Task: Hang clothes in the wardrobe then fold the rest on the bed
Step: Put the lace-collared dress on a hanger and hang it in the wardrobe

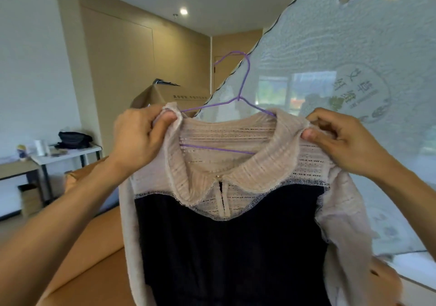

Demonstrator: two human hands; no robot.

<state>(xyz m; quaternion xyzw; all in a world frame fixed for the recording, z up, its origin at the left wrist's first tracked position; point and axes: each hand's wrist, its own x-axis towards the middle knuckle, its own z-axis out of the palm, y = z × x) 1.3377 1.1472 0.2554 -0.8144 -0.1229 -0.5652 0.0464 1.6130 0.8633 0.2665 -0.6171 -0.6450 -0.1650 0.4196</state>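
We hold the garment (226, 235) up in front of us, near and in the middle of the scene, by its two shoulders. Our left hand (139, 136) is clamped on the left shoulder, with the pale knit pinched between the thumb and the curled fingers. Our right hand (342, 138) grips the right shoulder in the same way, thumb against the knit and fingers bent over it.

The garment has a beige knitted collar, yoke and sleeves, and a dark panel fills the chest below. It hangs down from our hands and runs out of view at the near edge.

A purple wire hanger (243, 79) sits inside the neck. Its lower bar shows through the neck opening, its sloping arms disappear under the knit toward each hand, and its hook stands up above the collar in open air.

Behind the garment on the right, a pale quilted mattress (354, 46) leans upright. Farther off, left of the hook, is a cardboard box (169, 95) in front of a tan panelled wall (118, 58); we cannot tell whether those panels are wardrobe doors. At the far left a white table (70, 152) carries a black bag (74, 139) and small items. A brown surface (94, 246) lies below our left forearm.
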